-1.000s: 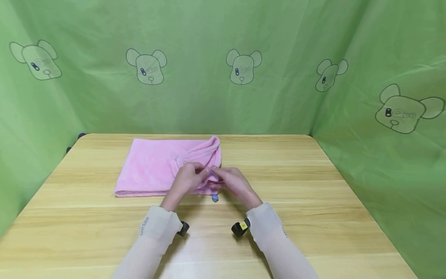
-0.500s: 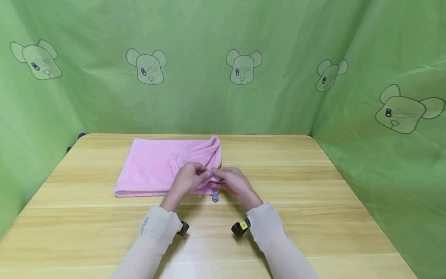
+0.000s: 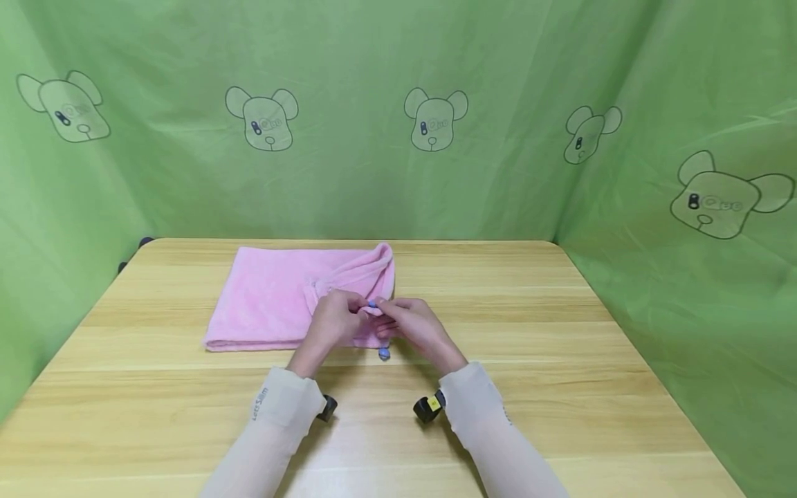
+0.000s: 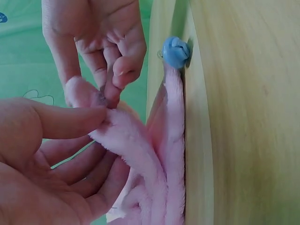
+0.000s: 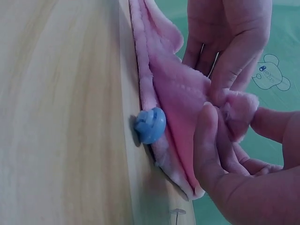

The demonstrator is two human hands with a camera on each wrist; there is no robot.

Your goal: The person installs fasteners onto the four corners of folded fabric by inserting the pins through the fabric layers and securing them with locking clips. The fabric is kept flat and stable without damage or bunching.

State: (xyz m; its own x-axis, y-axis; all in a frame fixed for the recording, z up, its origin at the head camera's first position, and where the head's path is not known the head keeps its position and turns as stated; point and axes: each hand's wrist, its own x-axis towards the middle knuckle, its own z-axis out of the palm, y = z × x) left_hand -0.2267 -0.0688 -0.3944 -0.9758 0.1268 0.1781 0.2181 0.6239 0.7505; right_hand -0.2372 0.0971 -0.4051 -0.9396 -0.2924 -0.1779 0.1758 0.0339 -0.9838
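A folded pink plush cloth [image 3: 268,297] lies on the table, its right end gathered up in folds. My left hand [image 3: 339,315] pinches the raised edge of this cloth between thumb and fingers. Facing it, my right hand [image 3: 420,328] pinches the same raised bit, fingertips close to the left ones. A small blue piece [image 3: 372,303] shows between the fingertips in the head view; fingers hide most of it. A round blue knob-like fastener [image 4: 176,52] sits at the cloth's near right corner, also seen in the right wrist view as a blue fastener [image 5: 151,125].
The wooden table [image 3: 560,387] extends around the cloth. Green curtains [image 3: 349,187] with bear-face drawings stand behind and at both sides. In the right wrist view a small pin with a flat head [image 5: 177,212] shows near the table edge.
The small blue piece between the fingertips has shifted slightly left and shows more plainly. The fingertips have moved a little; the rest of the cloth and the corner fastener stay put.
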